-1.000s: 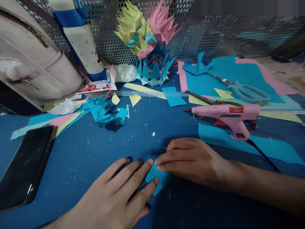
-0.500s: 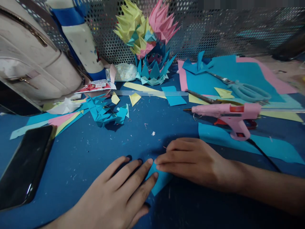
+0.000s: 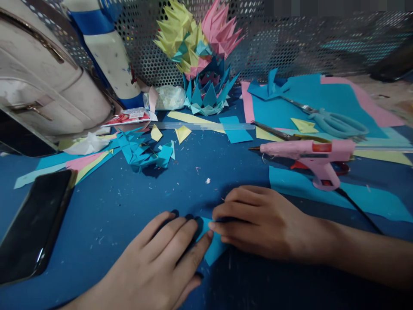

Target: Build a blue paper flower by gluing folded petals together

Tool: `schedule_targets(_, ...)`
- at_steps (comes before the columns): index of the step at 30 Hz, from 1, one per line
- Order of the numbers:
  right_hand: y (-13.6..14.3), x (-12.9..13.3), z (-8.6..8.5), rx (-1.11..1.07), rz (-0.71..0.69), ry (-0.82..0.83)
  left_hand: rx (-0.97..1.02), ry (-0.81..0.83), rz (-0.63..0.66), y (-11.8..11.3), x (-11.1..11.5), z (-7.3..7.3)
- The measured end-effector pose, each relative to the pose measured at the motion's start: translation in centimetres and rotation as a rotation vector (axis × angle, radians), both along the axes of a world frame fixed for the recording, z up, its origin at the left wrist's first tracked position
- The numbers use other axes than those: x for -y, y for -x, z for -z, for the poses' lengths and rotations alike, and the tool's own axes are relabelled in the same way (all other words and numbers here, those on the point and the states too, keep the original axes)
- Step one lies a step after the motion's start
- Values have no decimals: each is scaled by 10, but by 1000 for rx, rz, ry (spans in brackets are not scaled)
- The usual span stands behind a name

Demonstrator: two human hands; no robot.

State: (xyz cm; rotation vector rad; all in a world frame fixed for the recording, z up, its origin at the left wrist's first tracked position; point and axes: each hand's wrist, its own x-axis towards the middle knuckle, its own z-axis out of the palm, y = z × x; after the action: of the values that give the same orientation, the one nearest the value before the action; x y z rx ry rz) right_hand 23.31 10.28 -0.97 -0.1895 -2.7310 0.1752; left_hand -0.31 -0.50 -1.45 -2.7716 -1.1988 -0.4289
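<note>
A small piece of blue paper [image 3: 211,254] lies on the blue table in front of me, partly hidden under my fingers. My left hand [image 3: 161,258] rests over its left side, fingers stretched out, with the index fingertip pressing on the paper. From the other side comes my right hand [image 3: 254,221], its fingers bent and closed together at the paper's upper right part. The fingertips of both hands almost meet on the sheet. Whether the paper has a fold under the fingers cannot be made out.
A pink glue gun [image 3: 309,150] lies beyond my right hand, its cord trailing right. Scissors [image 3: 335,122] rest on coloured sheets. Folded blue paper pieces [image 3: 142,150], a phone [image 3: 35,224], a bottle [image 3: 109,60], a bag [image 3: 51,82] and a spiky paper model [image 3: 206,92] stand around.
My left middle finger has drawn back and bent, uncovering the paper's upper corner. The right fingertips have shifted slightly down along the paper. Everything else stays put.
</note>
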Motion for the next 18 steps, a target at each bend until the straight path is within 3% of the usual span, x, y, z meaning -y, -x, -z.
schedule_targets(7,5,3,2,156,83,-69,47,6,-8,-1,0,4)
schedule_targets(15,-7,11,-23,261,23,-137,13,-16,15,1,0,2)
schedule_targets(18,-11,13,-23,267,5,-148,22,0,13,1,1,1)
